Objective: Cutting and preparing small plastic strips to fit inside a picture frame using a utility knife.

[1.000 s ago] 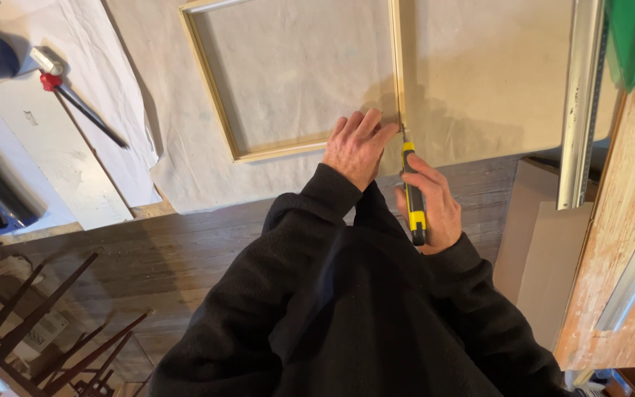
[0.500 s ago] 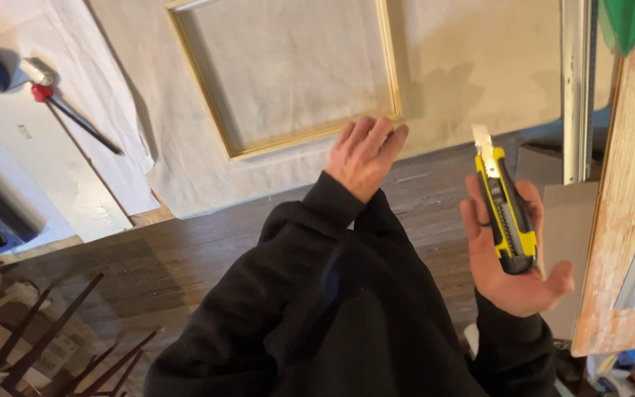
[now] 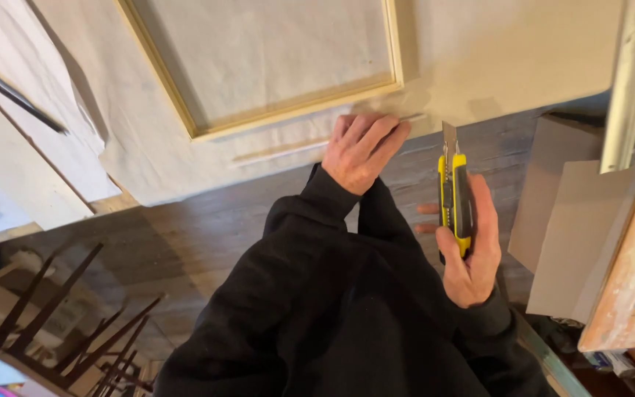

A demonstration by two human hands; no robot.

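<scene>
A pale canvas (image 3: 479, 51) covers the upper field, spread over a dark plank floor (image 3: 185, 235); its top and left run out of view. On it lies a wooden frame (image 3: 288, 110), cut off at the top, so only the lower rail and parts of two sides show. A ridge under the cloth just below the frame cannot be identified. A board (image 3: 630, 279) and a pale post (image 3: 630, 81) stand at right, both cropped. Dark slats (image 3: 75, 323) at lower left are hard to make out. The black sleeves hide both wrists.

The left hand (image 3: 361, 151) rests flat on the canvas edge near the frame's lower right corner, fingers loosely together, holding nothing. The right hand (image 3: 472, 250) is closed around a yellow-and-black knife (image 3: 456, 198), blade extended and pointing toward the canvas, clear of it, just right of the left hand.
</scene>
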